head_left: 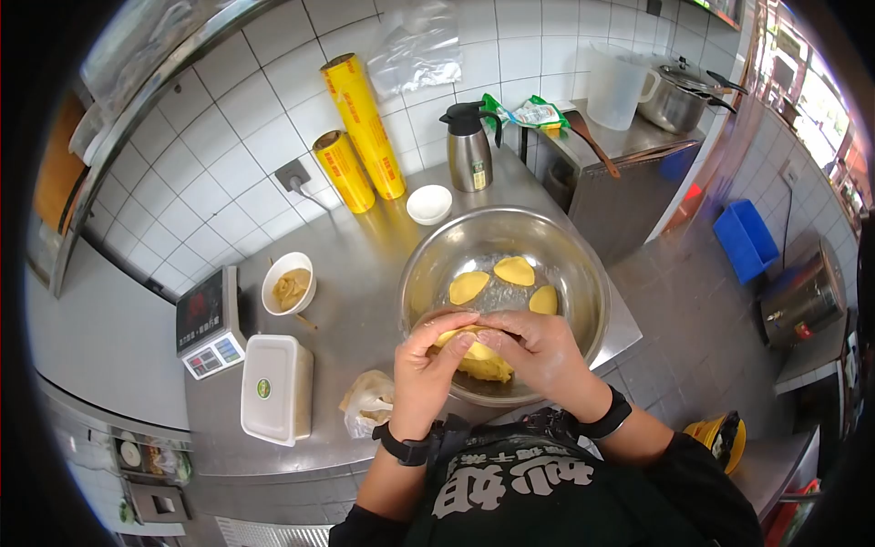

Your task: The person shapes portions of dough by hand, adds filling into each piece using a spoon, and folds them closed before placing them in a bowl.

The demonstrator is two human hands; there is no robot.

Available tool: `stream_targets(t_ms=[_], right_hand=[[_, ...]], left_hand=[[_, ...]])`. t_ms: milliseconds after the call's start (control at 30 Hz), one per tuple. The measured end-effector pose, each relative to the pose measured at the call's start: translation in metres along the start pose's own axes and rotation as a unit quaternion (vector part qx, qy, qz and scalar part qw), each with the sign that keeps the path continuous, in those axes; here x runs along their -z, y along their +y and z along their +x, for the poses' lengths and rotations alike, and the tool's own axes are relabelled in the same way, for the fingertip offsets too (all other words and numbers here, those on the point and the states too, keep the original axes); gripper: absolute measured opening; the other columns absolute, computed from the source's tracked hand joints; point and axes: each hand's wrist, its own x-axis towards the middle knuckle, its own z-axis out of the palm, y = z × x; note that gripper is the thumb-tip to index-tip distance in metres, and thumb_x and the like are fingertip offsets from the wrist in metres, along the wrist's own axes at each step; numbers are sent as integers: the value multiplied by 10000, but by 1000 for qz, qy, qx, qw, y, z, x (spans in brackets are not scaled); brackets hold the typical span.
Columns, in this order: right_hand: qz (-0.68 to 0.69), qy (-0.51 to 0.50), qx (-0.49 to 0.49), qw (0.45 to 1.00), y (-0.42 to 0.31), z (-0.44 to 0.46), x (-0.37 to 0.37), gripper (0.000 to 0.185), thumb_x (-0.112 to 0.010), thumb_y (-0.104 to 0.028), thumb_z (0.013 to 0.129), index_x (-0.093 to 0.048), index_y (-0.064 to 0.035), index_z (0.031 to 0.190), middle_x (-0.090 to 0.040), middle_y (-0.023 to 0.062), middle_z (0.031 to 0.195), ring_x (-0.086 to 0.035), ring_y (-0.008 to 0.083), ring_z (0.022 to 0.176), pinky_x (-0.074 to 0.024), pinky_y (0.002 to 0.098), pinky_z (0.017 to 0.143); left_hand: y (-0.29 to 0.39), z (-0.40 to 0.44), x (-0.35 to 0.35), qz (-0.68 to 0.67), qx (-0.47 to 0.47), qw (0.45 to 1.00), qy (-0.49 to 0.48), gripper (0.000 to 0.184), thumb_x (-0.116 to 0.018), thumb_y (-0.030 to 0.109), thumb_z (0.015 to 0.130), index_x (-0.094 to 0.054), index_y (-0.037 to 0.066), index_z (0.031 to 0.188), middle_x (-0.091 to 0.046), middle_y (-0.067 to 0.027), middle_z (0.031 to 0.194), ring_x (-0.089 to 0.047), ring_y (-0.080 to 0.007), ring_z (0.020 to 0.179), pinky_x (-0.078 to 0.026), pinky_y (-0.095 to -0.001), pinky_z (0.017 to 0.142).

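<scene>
Over the near side of a large steel bowl (597,301), my left hand (436,351) and my right hand (538,351) come together, both pinching one yellow piece of dough (453,338) between thumbs and fingers. Below them, partly covered by the hands, a bigger yellow dough lump (486,367) lies in the bowl. Farther back inside it rest three flat yellow dough pieces: the left piece (468,287), the back piece (515,271) and the right piece (543,300). White flour-like traces show on my fingers.
Left on the steel table (355,273) are a scale (210,319), a lidded white container (273,387), a bowl with light-brown filling (290,288) and a plastic bag (367,401). Behind stand yellow film rolls (365,128), a small white bowl (429,205) and a steel jug (471,150).
</scene>
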Motion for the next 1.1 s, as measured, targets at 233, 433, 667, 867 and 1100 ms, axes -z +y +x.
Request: stream_targets(t_ms=[233, 433, 667, 867, 1100], right_hand=[[83, 14, -11, 996, 8, -1, -1, 273, -631, -115, 901, -637, -3, 1151, -688, 164, 970, -658, 146, 826, -511, 279, 742], [87, 5, -2, 996, 6, -3, 0, 304, -635, -122, 898, -621, -14, 1182, -684, 148, 1026, -672, 178, 886, -516, 268, 786], [-2, 21, 13, 1000, -5, -3, -5, 291, -645, -135, 892, -628, -15, 1156, -685, 130, 1042, -668, 190, 938, -523, 285, 800], [135, 47, -24, 989, 4, -2, -3, 273, -658, -130, 887, -642, 3, 1126, -692, 134, 1008, -669, 159, 902, -521, 276, 787], [118, 7, -57, 991, 3, -3, 2, 323, -655, -145, 894, -616, 15, 1172, -700, 97, 967, -653, 137, 868, -506, 270, 801]], left_hand=[[-8, -2, 1, -92, 32, 993, 59, 157, -663, 27, 867, -674, 11, 1023, -644, -83, 1072, -582, -161, 1027, -446, -280, 910], [-7, -2, 3, -119, 41, 991, 38, 125, -663, 42, 874, -666, 8, 994, -642, -66, 1057, -576, -146, 1009, -440, -276, 910], [-11, -5, -2, -170, 78, 981, 48, 130, -662, 49, 879, -663, 17, 1005, -643, -58, 1057, -575, -135, 995, -434, -265, 907], [-10, -5, 3, -209, 104, 971, 51, 137, -647, 86, 901, -645, 24, 1023, -629, -63, 1098, -591, -137, 993, -486, -271, 862], [-12, -1, 4, -251, 154, 955, 39, 146, -560, 154, 963, -609, 40, 1040, -618, -95, 1111, -616, -183, 992, -526, -347, 861]])
